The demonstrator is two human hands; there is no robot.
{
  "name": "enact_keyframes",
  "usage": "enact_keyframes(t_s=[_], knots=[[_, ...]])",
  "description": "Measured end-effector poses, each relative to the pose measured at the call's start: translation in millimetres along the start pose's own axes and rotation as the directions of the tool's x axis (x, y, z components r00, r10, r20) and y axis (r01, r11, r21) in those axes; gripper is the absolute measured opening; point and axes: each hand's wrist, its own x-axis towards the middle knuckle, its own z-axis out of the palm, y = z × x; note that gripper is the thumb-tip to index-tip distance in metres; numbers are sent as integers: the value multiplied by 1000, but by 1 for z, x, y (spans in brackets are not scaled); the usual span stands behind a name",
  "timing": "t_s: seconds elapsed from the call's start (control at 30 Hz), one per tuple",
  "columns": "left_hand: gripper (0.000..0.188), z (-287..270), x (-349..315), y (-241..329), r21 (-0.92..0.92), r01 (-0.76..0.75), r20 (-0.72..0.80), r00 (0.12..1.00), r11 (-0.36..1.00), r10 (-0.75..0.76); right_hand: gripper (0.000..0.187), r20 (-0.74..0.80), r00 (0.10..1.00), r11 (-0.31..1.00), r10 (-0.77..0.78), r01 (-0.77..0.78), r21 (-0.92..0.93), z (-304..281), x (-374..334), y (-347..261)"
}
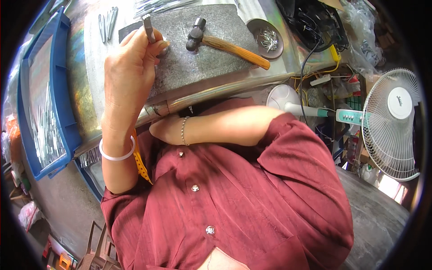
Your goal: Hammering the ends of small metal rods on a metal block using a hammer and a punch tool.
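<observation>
My left hand (pixel 130 67) is closed around a slim grey metal piece (pixel 148 28), held upright between thumb and fingers. The piece's top end is pale and looks notched; its lower part is hidden in the grip. This hand is over the left side of a dark grey metal slab (pixel 189 74) on the bench. A hammer (pixel 227 46) with a wooden handle lies on the slab, its dark head toward my left hand. My right hand (pixel 165 129) is below the bench's front edge, close to my body, with its fingers hidden.
A round dish (pixel 280 50) of small metal pins sits right of the slab. Slim metal pieces (pixel 107 24) lie behind my left hand, and several more fill a blue tray (pixel 60 85) at left. A black container with cables (pixel 310 27) and a white fan (pixel 390 121) stand at right.
</observation>
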Motion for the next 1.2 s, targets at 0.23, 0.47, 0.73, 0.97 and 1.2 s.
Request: enact_keyframes(t_s=[0.23, 0.47, 0.73, 0.97, 1.2], knots=[[7, -1, -1, -3, 2, -7, -2, 1000, 1000, 7, 22, -151, 989, 992, -1, 20, 127, -24, -24, 6], [12, 0, -1, -9, 17, -19, -9, 1000, 1000, 19, 27, 312, 944, 939, 106, 8, -343, -17, -30, 5], [9, -1, 1, -9, 56, -57, -7, 998, 997, 58, 27, 325, 888, 944, 326, -288, -161, 62, 32, -19], [10, -3, 1, -12, 43, -46, -5, 999, 998, 46, 27, -55, 982, 968, 181, -168, 186, 109, 39, -9], [10, -2, 1, -11, 54, -60, 1, 998, 997, 60, 27, -405, 890, 579, 208, 222, 784, 81, 47, 18]])
